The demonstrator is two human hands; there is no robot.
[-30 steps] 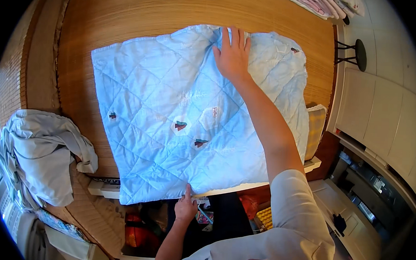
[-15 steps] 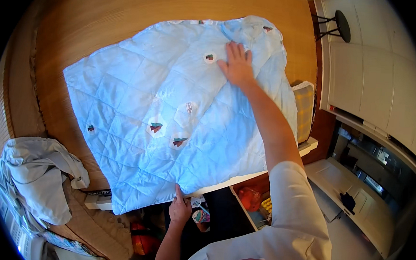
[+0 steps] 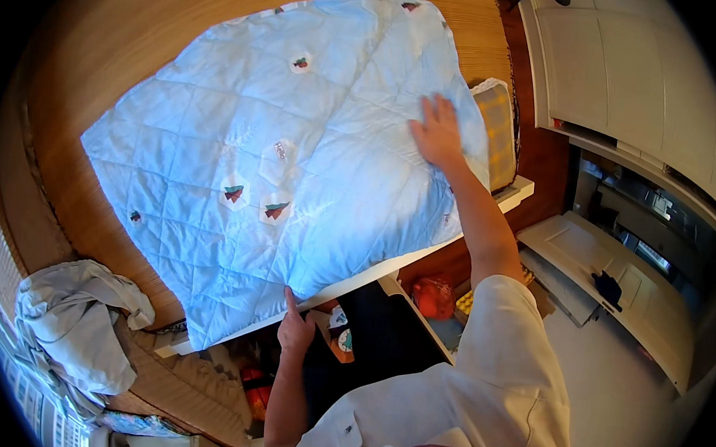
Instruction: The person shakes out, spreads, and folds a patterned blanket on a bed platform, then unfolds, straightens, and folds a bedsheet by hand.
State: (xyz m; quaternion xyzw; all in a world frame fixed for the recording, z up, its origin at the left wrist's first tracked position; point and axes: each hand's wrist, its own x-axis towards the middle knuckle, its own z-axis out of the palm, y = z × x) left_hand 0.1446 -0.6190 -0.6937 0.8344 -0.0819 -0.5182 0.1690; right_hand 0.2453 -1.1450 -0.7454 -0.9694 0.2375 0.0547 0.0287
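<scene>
A light blue quilt (image 3: 330, 133) with diamond stitching and small red-and-green plane patches lies spread over a wooden-coloured bed surface (image 3: 141, 30). My right hand (image 3: 441, 132) rests on the quilt's right part, palm down with its fingers spread and slightly blurred. At the near edge my left hand (image 3: 296, 331) touches the quilt with a stretched index finger. Its other fingers look partly curled, and I see nothing held in them.
A yellow-and-grey checked pillow (image 3: 499, 130) sits by the quilt's right edge. Crumpled pale cloth (image 3: 82, 314) hangs at the left. Below the bed's white edge is an open drawer (image 3: 418, 316) with a red bag (image 3: 433, 297). An open cabinet door (image 3: 613, 293) stands at right.
My right hand has slid from the quilt's far part toward its right, nearer side. The quilt's right part looks flatter. My left hand stays at the near edge; the whole view has shifted.
</scene>
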